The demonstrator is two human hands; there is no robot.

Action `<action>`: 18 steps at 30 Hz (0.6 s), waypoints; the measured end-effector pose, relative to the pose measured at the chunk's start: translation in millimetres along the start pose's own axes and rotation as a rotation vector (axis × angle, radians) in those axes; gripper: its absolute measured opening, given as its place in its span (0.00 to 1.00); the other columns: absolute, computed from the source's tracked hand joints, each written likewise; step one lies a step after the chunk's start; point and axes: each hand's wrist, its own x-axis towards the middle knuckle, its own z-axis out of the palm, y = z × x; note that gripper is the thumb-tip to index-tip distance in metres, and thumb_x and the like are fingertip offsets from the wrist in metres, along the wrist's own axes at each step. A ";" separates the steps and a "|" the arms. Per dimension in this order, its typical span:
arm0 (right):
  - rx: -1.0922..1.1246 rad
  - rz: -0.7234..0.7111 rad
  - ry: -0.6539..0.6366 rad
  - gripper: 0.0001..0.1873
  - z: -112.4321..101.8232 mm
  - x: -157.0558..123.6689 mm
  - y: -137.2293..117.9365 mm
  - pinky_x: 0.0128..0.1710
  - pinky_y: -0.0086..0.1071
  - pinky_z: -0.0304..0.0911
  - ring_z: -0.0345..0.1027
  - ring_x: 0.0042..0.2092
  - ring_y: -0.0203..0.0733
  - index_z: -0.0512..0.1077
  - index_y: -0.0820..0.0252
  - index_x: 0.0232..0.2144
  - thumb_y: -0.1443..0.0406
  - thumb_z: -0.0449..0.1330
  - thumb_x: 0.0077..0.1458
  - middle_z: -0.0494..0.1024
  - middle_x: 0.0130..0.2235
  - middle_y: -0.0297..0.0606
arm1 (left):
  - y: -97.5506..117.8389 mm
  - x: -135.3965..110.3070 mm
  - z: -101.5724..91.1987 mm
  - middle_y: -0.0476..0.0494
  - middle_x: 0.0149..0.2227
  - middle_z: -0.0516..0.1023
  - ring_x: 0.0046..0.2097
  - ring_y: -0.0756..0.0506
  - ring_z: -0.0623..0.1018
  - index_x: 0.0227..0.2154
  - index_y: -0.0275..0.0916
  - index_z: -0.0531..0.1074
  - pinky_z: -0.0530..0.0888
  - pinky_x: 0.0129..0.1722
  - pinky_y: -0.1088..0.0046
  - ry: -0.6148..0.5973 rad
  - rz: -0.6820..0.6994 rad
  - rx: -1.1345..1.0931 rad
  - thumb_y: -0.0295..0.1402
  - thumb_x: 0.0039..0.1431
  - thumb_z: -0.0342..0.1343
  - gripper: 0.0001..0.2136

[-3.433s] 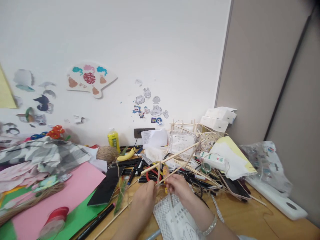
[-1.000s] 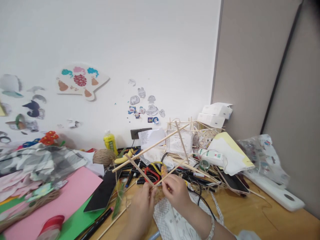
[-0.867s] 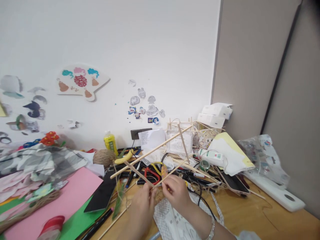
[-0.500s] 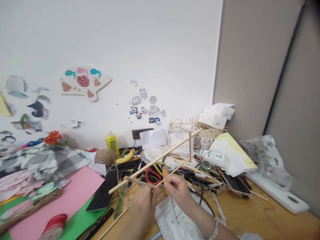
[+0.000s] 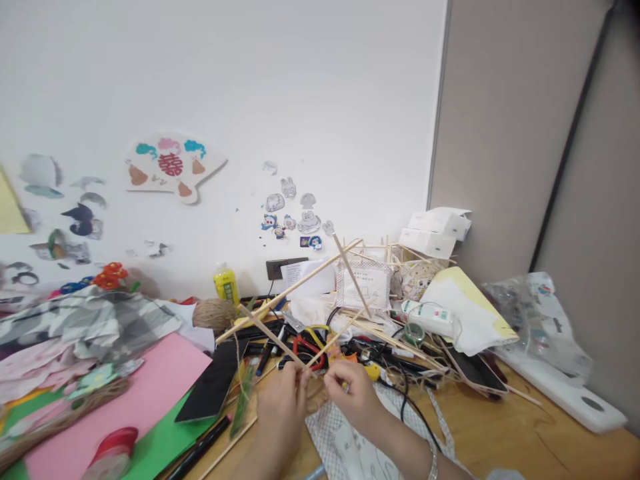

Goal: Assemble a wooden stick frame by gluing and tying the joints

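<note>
Frame of thin wooden sticks, held over the cluttered tabletop. The left fingers pinch its near corner, where two sticks meet; the rest of the frame slants up and away beyond them. The right fingers curl inward just beside this corner; whether they grip anything cannot be told. A patterned sheet lies beneath the right forearm.

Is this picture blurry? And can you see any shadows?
In the head view, the left hand and right hand look slightly soft; the head view also shows a faint shadow beside the fan-shaped cutout on the wall, and a dark top right corner.
</note>
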 end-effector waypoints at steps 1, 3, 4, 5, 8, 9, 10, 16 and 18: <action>0.017 0.023 0.042 0.15 -1.7 1.9 1.1 0.24 0.28 0.46 0.51 0.22 0.33 0.56 0.58 0.12 0.67 0.53 0.47 0.56 0.17 0.27 | -0.3 0.1 0.3 0.50 0.21 0.72 0.24 0.48 0.74 0.26 0.41 0.64 0.66 0.23 0.75 -0.007 -0.009 -0.004 0.38 0.64 0.40 0.13; 0.062 0.078 0.134 0.17 -6.0 5.8 3.9 0.23 0.27 0.46 0.50 0.22 0.32 0.55 0.58 0.13 0.64 0.54 0.49 0.55 0.17 0.26 | -0.9 0.3 0.9 0.50 0.21 0.72 0.24 0.48 0.74 0.26 0.41 0.64 0.67 0.23 0.75 -0.023 -0.024 -0.011 0.38 0.64 0.41 0.13; 0.091 0.107 0.178 0.17 -8.3 7.7 5.3 0.22 0.27 0.46 0.49 0.22 0.32 0.55 0.57 0.13 0.62 0.54 0.49 0.55 0.17 0.26 | -1.3 0.4 1.2 0.50 0.21 0.73 0.24 0.48 0.74 0.26 0.41 0.64 0.67 0.23 0.75 -0.029 -0.033 -0.013 0.38 0.63 0.41 0.13; 0.122 0.135 0.220 0.17 -10.3 9.3 6.5 0.22 0.27 0.46 0.49 0.21 0.32 0.56 0.57 0.14 0.61 0.54 0.50 0.55 0.17 0.26 | -1.8 0.5 1.5 0.50 0.21 0.73 0.24 0.48 0.75 0.26 0.41 0.64 0.67 0.23 0.75 -0.034 -0.040 -0.014 0.38 0.63 0.41 0.13; 0.228 0.203 0.302 0.17 -14.1 12.4 7.3 0.20 0.26 0.48 0.50 0.20 0.32 0.59 0.57 0.16 0.57 0.54 0.51 0.56 0.17 0.25 | -3.6 0.6 1.9 0.50 0.22 0.74 0.25 0.48 0.75 0.26 0.41 0.64 0.67 0.24 0.75 -0.048 -0.057 -0.019 0.37 0.63 0.42 0.12; 0.265 0.217 0.310 0.17 -14.6 13.0 6.0 0.21 0.26 0.49 0.51 0.20 0.32 0.60 0.57 0.17 0.56 0.54 0.51 0.57 0.17 0.26 | -4.3 0.5 2.0 0.51 0.22 0.74 0.24 0.48 0.75 0.27 0.41 0.64 0.67 0.24 0.75 -0.052 -0.061 -0.020 0.37 0.63 0.42 0.12; 0.305 0.229 0.305 0.17 -14.6 13.3 3.9 0.22 0.26 0.52 0.53 0.21 0.32 0.61 0.58 0.18 0.55 0.54 0.51 0.59 0.18 0.27 | -5.0 0.4 2.1 0.51 0.22 0.74 0.24 0.48 0.75 0.27 0.41 0.64 0.67 0.23 0.75 -0.056 -0.064 -0.021 0.37 0.63 0.42 0.12; 0.512 0.294 0.054 0.14 -12.8 12.3 -12.9 0.30 0.32 0.63 0.64 0.27 0.36 0.61 0.58 0.22 0.55 0.53 0.51 0.72 0.29 0.37 | -8.4 0.3 4.2 0.51 0.21 0.73 0.24 0.48 0.75 0.26 0.41 0.63 0.67 0.23 0.75 -0.061 -0.055 -0.018 0.37 0.63 0.41 0.12; 0.514 0.312 -0.010 0.14 -11.5 12.0 -12.3 0.28 0.32 0.62 0.63 0.25 0.35 0.60 0.58 0.23 0.54 0.52 0.52 0.71 0.26 0.36 | -8.7 0.1 5.1 0.51 0.21 0.72 0.23 0.48 0.74 0.26 0.41 0.63 0.66 0.22 0.75 -0.058 -0.046 -0.015 0.37 0.63 0.41 0.12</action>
